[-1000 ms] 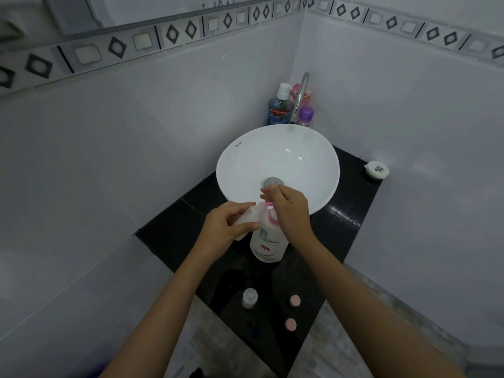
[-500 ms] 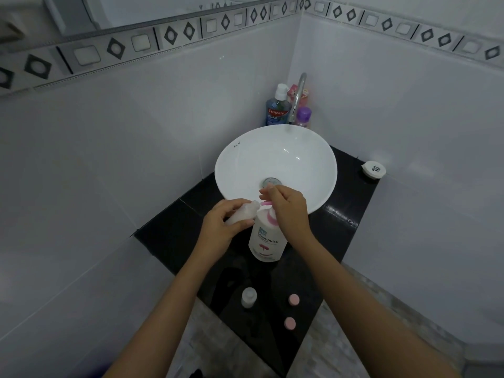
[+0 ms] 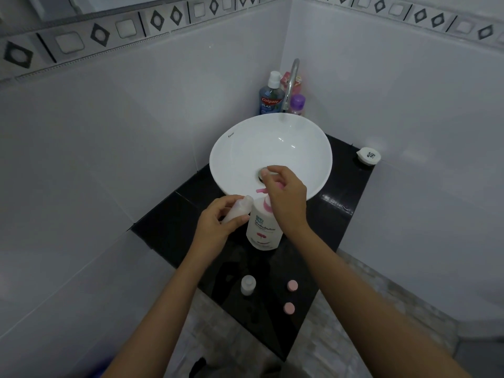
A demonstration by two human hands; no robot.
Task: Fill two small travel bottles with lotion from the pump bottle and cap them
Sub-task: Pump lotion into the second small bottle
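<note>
The left hand [image 3: 218, 222] holds a light, probably squeezable travel bottle [image 3: 236, 211] (grip mid-body, gently) while the right hand [image 3: 285, 197] closes on the pump head [image 3: 260, 190].

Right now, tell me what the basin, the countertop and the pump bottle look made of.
Basin: glazed ceramic by its look, glossy white with bright highlights.
Countertop: polished black stone or tile; it mirrors light and shows a seam.
Pump bottle: opaque white plastic, probably, with a printed label and pink pump.
</note>
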